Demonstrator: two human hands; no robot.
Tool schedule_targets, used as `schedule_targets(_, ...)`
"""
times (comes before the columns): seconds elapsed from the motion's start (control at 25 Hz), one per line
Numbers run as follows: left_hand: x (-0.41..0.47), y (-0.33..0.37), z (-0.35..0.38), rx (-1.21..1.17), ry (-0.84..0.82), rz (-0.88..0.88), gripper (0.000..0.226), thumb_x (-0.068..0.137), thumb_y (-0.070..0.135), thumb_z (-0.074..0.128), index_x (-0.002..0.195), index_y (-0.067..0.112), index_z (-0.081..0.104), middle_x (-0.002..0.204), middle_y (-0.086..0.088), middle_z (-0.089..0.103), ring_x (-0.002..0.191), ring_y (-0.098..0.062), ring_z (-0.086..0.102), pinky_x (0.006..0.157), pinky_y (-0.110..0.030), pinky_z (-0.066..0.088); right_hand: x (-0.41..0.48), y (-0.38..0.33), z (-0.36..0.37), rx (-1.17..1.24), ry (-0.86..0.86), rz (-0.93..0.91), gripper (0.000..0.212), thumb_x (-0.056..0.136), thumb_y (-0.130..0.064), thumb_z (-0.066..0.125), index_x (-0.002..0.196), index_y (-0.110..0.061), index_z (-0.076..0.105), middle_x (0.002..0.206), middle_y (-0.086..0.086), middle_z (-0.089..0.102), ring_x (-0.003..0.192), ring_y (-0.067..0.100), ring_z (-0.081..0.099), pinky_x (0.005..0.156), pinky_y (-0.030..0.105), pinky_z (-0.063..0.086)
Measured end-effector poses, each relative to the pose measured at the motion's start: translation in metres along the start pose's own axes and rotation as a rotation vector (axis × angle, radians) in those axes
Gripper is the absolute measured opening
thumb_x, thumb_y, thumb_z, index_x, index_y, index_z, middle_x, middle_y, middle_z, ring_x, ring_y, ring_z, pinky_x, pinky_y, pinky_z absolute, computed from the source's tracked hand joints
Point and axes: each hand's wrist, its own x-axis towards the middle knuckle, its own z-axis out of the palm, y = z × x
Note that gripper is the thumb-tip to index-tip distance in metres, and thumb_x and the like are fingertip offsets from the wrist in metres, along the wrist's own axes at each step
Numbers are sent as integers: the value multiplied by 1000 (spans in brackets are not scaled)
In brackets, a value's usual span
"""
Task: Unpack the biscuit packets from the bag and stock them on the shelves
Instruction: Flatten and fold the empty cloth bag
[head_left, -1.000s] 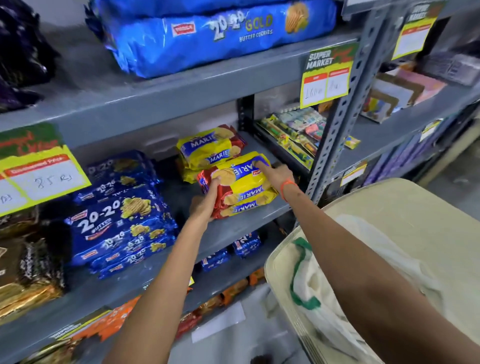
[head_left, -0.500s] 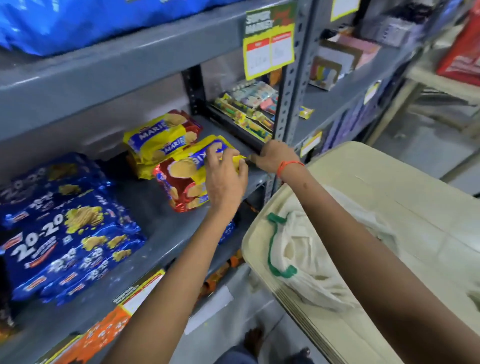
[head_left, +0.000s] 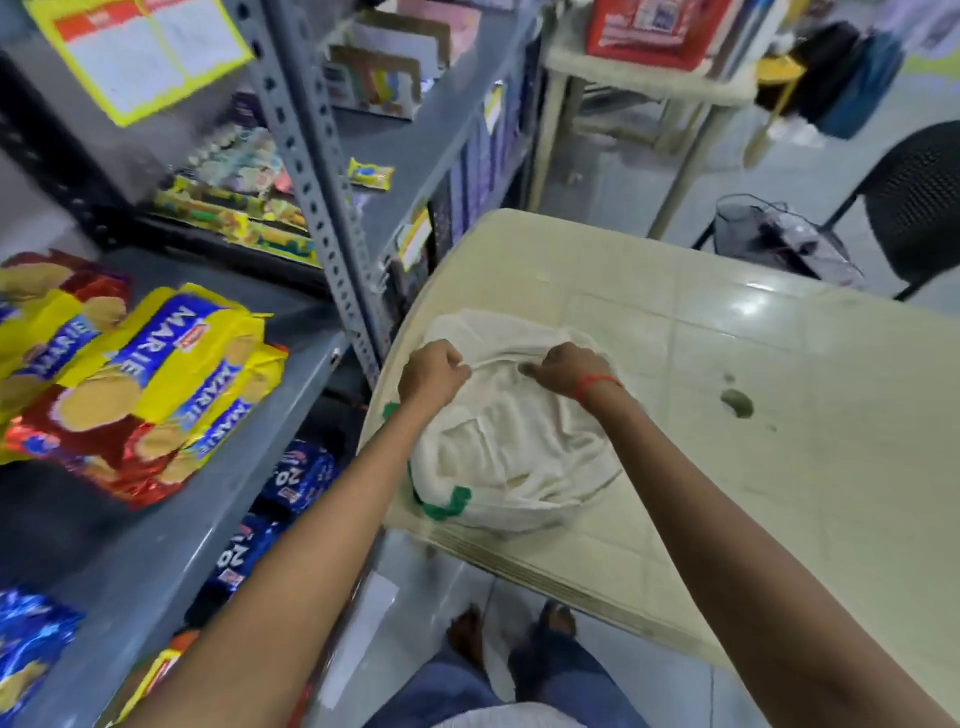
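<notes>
A cream cloth bag (head_left: 509, 457) with green handles lies crumpled on the pale plastic table (head_left: 779, 415). My left hand (head_left: 431, 374) grips the bag's upper edge on its left side. My right hand (head_left: 566, 369), with a red thread at the wrist, grips the same edge a little to the right. Yellow and red Marie biscuit packets (head_left: 140, 384) lie stacked on the grey shelf (head_left: 171, 545) to the left. Whatever is inside the bag is hidden by the cloth.
Blue 20-20 packets (head_left: 296, 478) sit on the lower shelf, more at bottom left (head_left: 26, 644). A grey perforated upright (head_left: 332, 218) stands between shelf and table. A black chair (head_left: 914, 208), a second table (head_left: 649, 83) with a red box and my feet (head_left: 514, 639) are around.
Both hands left the Marie packets on the shelf and moved right and down to the cloth bag on the table, taking hold of its edge. My view swung right.
</notes>
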Motion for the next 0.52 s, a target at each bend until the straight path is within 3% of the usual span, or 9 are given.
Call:
schedule_targets(0.16, 23, -10, 24, 98, -87, 2, 38, 83, 24, 69, 115, 8, 60, 122, -14, 63, 113, -32, 58, 90, -38, 49, -14, 54, 28, 67, -64, 171, 46, 88, -45, 56, 106, -4, 65, 114, 18, 67, 102, 32, 64, 85, 35, 49)
schedule_targets(0.24, 33, -9, 35, 246, -119, 132, 54, 84, 27, 68, 132, 9, 50, 136, -14, 53, 126, -34, 46, 98, -43, 45, -24, 71, 43, 212, -118, 255, 43, 86, -41, 60, 98, -1, 64, 91, 18, 71, 72, 29, 67, 70, 38, 59)
schedule_targets(0.32, 42, -4, 43, 381, -173, 220, 68, 87, 33, 65, 144, 13, 35, 148, -11, 40, 134, -34, 36, 104, -46, 39, -36, 81, 58, 235, -197, 314, 40, 84, -43, 63, 76, -4, 61, 62, 10, 67, 47, 21, 61, 48, 30, 56)
schedule_targets(0.44, 54, 8, 51, 366, -356, 222, 79, 88, 38, 62, 150, 17, 18, 153, -13, 34, 137, -34, 36, 108, -48, 37, -49, 90, 73, 244, -348, 423, 47, 80, -46, 66, 63, -3, 58, 40, 7, 63, 37, 21, 63, 38, 25, 50)
schedule_targets(0.52, 59, 14, 54, 325, -403, 224, 74, 86, 42, 62, 147, 19, 26, 147, -13, 42, 132, -34, 44, 105, -48, 40, -53, 97, 78, 309, -395, 492, 49, 77, -46, 70, 67, 1, 58, 44, 11, 65, 34, 22, 64, 35, 24, 50)
